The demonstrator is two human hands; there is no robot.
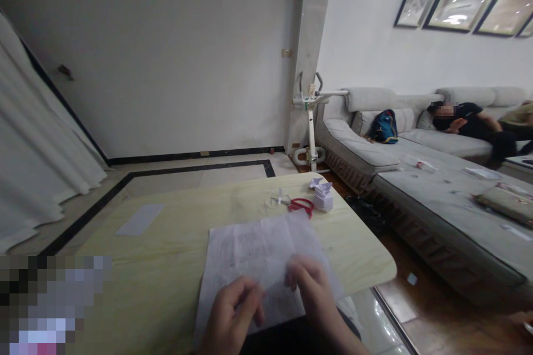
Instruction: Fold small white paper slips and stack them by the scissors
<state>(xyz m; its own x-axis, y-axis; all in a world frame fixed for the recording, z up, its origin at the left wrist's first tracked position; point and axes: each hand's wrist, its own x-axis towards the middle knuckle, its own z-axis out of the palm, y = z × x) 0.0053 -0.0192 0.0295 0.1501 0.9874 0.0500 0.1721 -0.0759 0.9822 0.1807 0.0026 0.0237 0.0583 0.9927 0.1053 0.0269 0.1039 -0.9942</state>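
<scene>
A creased white sheet of paper (pixel 254 255) lies on the pale wooden table (pixel 175 255) right in front of me. My left hand (pixel 233 313) and my right hand (pixel 314 288) both rest on its near edge, fingers curled and pinching the paper. Farther back on the table lie red-handled scissors (pixel 301 206), small paper scraps (pixel 278 198) and a stack of folded white paper pieces (pixel 323 195).
A flat grey-white sheet (pixel 140 219) lies at the table's left. A grey sofa (pixel 437 188) stands to the right, where a person (pixel 470 122) lies beside a blue backpack (pixel 383 127). A white exercise machine (pixel 310 127) stands by the wall. Curtains (pixel 37 161) hang at the left.
</scene>
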